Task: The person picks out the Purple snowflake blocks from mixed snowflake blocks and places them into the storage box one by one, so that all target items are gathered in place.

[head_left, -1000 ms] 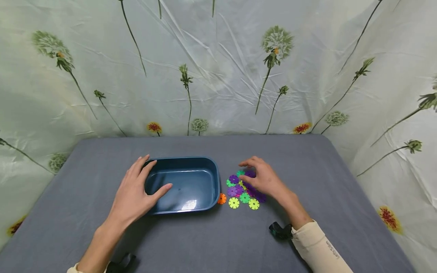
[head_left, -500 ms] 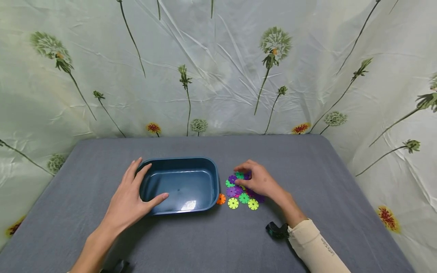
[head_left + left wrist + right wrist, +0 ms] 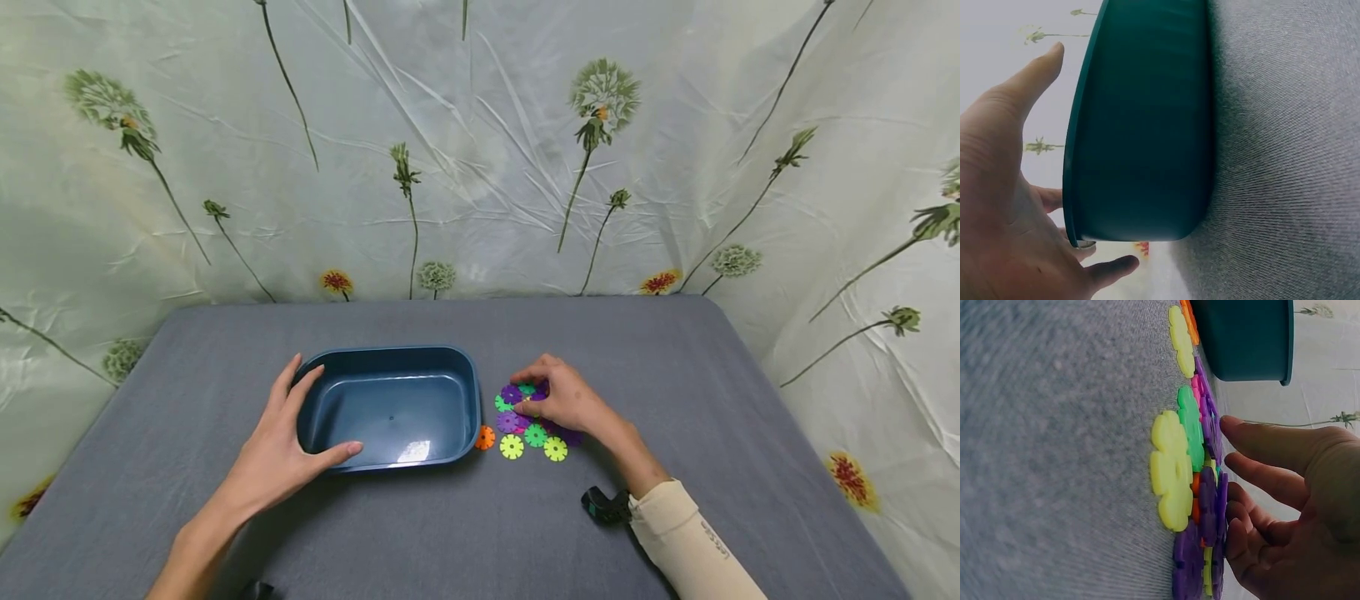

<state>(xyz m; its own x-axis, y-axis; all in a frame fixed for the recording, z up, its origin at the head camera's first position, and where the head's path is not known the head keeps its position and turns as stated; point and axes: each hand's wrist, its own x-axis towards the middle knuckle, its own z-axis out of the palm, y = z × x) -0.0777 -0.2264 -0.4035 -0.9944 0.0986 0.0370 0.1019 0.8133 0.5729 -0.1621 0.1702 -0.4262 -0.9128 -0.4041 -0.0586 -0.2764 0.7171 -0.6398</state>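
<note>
A blue plastic bin (image 3: 393, 417) rests on the grey cloth, nothing visible inside it. My left hand (image 3: 273, 446) is at its left end, thumb and fingers spread apart around the rim; in the left wrist view the thumb (image 3: 1035, 78) stands clear of the bin wall. To the bin's right lies a pile of flower-shaped plastic discs in purple, green, yellow, orange and pink. My right hand (image 3: 566, 400) is bent over the pile's far part, fingertips right at a purple disc (image 3: 1209, 434). In the right wrist view, thumb and forefinger tips are apart with no disc showing between them.
An orange disc (image 3: 485, 437) lies against the bin's right side. Two yellow discs, one of them a near-edge disc (image 3: 556, 448), lie at the pile's front. Behind the cloth-covered table (image 3: 420, 542) hangs a curtain (image 3: 480, 167) printed with dandelions.
My left hand has drawn back a little leftward, uncovering more of the bin's left end. My right hand has shifted slightly left and lowered onto the discs, thumb and forefinger closer together.
</note>
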